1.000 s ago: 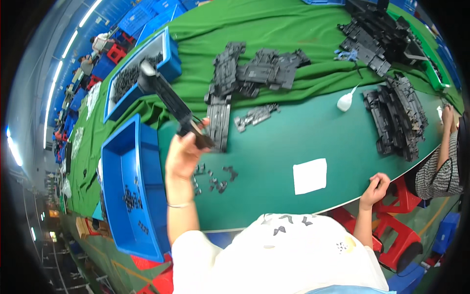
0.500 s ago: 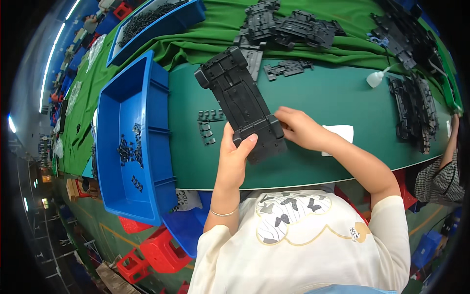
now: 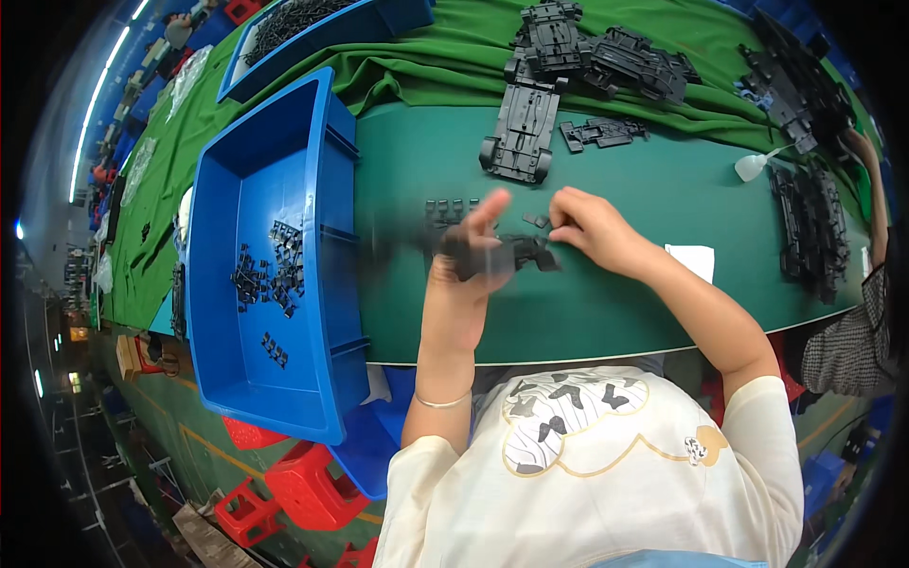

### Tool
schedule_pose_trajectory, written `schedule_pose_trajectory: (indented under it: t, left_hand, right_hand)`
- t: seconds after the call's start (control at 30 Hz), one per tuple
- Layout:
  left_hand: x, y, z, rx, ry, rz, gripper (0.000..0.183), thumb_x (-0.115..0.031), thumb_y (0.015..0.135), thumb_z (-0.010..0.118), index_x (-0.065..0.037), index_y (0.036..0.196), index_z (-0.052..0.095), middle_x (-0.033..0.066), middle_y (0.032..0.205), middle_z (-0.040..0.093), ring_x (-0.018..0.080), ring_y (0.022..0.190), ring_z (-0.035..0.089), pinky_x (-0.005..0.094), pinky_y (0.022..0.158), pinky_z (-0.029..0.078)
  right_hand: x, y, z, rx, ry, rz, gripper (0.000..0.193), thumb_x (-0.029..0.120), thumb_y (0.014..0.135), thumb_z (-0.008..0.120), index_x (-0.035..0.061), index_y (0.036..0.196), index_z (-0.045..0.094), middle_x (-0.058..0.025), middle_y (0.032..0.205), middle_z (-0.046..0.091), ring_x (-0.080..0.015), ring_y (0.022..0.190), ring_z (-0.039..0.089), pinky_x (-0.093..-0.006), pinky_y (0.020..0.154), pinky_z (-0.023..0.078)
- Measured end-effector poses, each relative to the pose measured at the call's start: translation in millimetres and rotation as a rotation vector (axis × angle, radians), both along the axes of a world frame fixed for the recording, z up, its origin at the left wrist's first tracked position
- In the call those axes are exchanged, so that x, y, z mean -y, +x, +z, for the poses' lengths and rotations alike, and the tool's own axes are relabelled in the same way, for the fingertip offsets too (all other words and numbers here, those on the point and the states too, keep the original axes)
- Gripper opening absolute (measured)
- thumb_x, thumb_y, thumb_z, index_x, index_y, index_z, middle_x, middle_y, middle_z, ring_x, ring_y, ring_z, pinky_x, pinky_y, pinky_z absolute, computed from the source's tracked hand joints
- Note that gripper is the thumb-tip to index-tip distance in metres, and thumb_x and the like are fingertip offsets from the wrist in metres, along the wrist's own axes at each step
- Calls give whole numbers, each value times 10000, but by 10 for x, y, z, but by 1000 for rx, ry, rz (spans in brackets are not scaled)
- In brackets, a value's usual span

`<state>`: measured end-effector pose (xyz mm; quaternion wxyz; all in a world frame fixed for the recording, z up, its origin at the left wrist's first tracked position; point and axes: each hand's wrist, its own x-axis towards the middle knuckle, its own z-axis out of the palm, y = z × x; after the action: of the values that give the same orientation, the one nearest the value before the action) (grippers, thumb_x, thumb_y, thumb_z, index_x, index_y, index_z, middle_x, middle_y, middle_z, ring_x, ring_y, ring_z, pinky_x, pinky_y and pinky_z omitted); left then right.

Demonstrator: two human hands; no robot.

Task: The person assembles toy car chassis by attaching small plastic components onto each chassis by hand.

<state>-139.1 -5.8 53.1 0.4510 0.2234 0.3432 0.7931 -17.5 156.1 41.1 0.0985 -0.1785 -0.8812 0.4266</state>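
Observation:
My left hand (image 3: 471, 254) is closed around a black plastic car chassis (image 3: 535, 254), turned nearly edge-on and smeared by motion. To its right, my right hand (image 3: 598, 232) has its thumb and fingers pinched together. A small black plastic piece (image 3: 535, 220) shows just beside those fingertips; whether they grip it, I cannot tell. Behind the left hand, small black clip-like parts (image 3: 453, 206) are set out on the green table, partly hidden by the hand. Farther back lies another black chassis (image 3: 525, 123) with wide rounded corners at its near end.
A blue bin (image 3: 333, 284) with small black parts stands at the left; another blue bin (image 3: 360, 40) is behind it. Black chassis (image 3: 636, 64) are piled on green cloth. At right are a white squeeze bottle (image 3: 751, 168), a white paper (image 3: 696, 260), stacked chassis (image 3: 805, 222) and another person's arm (image 3: 869, 180).
The chassis in my left hand has swung from face-up view to nearly edge-on and lower, uncovering the chassis behind. My right hand has come away from its edge. The whole view has shifted slightly.

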Motion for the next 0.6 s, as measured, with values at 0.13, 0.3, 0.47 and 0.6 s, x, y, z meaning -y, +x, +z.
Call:
schedule_pose_trajectory:
  t: [0.13, 0.3, 0.47, 0.6]
  left_hand:
    - [-110, -33, 94, -686, 8, 414, 174, -62, 531, 713, -141, 568, 562, 102, 1242, 405, 286, 1215, 247, 408, 987, 183]
    - [-171, 19, 113, -652, 50, 471, 194, -93, 484, 741, -160, 507, 561, 103, 1249, 400, 303, 1239, 204, 434, 1015, 127]
    - [-161, 91, 207, -989, -39, 591, 143, -106, 528, 710, -154, 511, 576, 110, 1224, 424, 299, 1212, 236, 411, 1003, 171]
    - [-276, 110, 285, -1429, -146, 689, 99, -133, 570, 675, -145, 517, 592, 117, 1196, 448, 302, 1179, 265, 367, 971, 243]
  right_hand:
    - [-77, 103, 67, 5, -548, -180, 137, 57, 777, 567, 32, 763, 433, -37, 672, 508, -109, 614, 478, -245, 531, 405]
    - [-3, 234, 243, -65, -732, -199, 100, 77, 795, 557, 34, 815, 469, -3, 697, 502, -63, 635, 471, -203, 530, 406]
    - [72, 440, 352, -86, -882, -81, 189, 170, 797, 569, 37, 920, 515, -1, 715, 511, -62, 643, 470, -186, 534, 385]
    - [163, 578, 397, -44, -1108, -37, 227, 181, 783, 582, 24, 936, 521, 2, 716, 517, -59, 630, 471, -179, 521, 369]
